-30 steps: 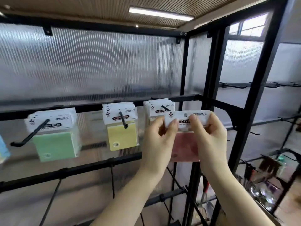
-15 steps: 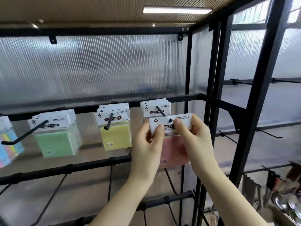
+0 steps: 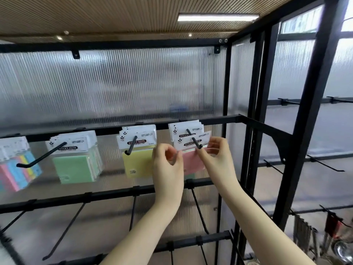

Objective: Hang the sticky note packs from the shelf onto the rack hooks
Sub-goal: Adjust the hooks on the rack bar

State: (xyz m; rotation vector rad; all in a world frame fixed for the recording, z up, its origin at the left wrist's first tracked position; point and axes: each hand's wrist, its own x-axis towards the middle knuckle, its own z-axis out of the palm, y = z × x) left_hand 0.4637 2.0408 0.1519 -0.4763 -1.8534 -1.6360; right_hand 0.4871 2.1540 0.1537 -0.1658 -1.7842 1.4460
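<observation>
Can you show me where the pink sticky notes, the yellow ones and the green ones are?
pink pack (image 3: 192, 161), head view, on its pink pad.
yellow pack (image 3: 137, 165), head view, middle of its yellow pad.
green pack (image 3: 73, 169), head view, middle of its green pad.

Rack frame (image 3: 254, 123) black. Hanging packs: multicoloured striped (image 3: 17, 169), green (image 3: 74, 169), yellow (image 3: 137, 163), pink (image 3: 193, 161); header cards (image 3: 137, 138) white with black labels. Back panel (image 3: 114, 87) ribbed, translucent.
</observation>
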